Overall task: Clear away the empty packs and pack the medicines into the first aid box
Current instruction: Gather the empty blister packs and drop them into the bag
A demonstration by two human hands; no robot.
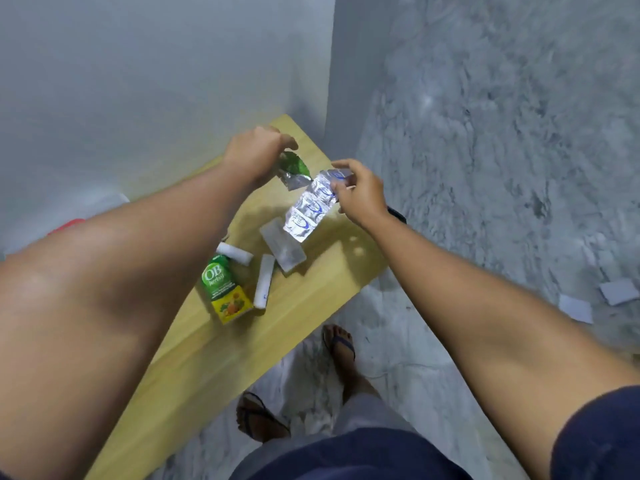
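Observation:
My left hand pinches a crumpled green and silver foil pack above the far end of the wooden table. My right hand holds the top of a long silver blister strip with blue print, which hangs down over the table. Below it lies a flat silver pack. A green and yellow medicine box, a white gauze roll and a white tube rest on the table near my left forearm. A white and red object, mostly hidden by my arm, lies at the left.
A grey wall runs along the table's far side and meets a corner at the table's end. Marbled grey floor lies to the right, with two pale paper pieces on it. My sandalled feet stand just off the table's near edge.

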